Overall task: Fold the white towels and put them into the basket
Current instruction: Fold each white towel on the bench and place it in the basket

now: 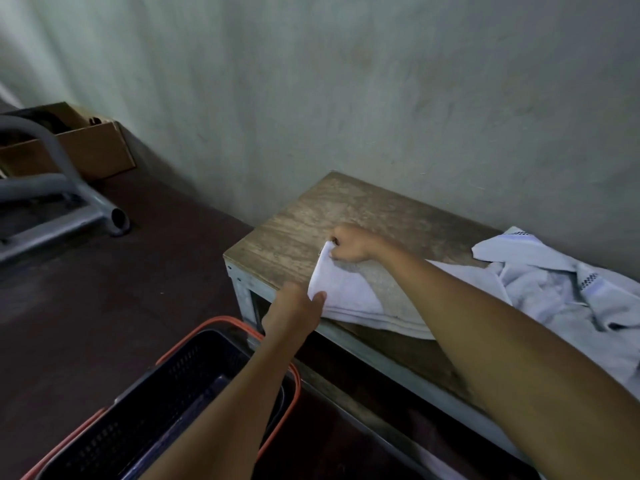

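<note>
Now we hold a white towel (pixel 349 292) lying folded on the wooden bench (pixel 311 216), pale and nubbly, with doubled layers showing along its near edge. Our left hand (pixel 294 306) pinches its near corner under the thumb; our right hand (pixel 349 245), fingers curled, grips the far corner. Our right forearm hides its middle, and its 3 o'clock end blurs into a rumpled towel pile (pixel 554 289). Its long axis runs 10 to 4 o'clock. The basket (pixel 138 410) sits at 7 o'clock.
</note>
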`<state>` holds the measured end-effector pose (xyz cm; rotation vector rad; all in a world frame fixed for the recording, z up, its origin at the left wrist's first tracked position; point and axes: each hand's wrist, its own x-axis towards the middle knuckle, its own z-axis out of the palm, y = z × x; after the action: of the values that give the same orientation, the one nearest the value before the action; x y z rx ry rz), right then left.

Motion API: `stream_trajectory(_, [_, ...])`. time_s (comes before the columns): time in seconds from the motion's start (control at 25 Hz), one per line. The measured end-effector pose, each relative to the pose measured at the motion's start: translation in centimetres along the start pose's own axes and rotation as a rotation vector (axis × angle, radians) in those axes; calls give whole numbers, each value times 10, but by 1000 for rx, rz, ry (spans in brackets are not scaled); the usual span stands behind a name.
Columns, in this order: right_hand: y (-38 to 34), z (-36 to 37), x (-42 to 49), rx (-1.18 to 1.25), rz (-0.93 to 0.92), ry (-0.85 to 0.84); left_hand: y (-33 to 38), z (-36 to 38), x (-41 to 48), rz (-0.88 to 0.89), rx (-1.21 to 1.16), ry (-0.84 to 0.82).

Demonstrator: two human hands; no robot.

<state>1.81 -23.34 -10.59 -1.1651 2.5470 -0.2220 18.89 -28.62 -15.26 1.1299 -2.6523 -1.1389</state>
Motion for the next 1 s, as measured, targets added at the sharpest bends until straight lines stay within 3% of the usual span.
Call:
stream_trajectory(0.16, [-3,-22,-23,111,-84,96,10,-11,-9,69,-103,83])
stream_trajectory(0.28, [8,-45,-46,259,-70,200,28,-28,-27,218,-237,202])
stream_trajectory(0.44, [55,-72,-89,419,-24,229,70,-22,-54,435,-497,225])
stream_trajectory(0.72, [144,-64,-157,931,344,298,135,79,-85,773,-404,234])
stream_trajectory(1.0, [192,-35,-165,701,414,298,149,136,-84,925,-93,243])
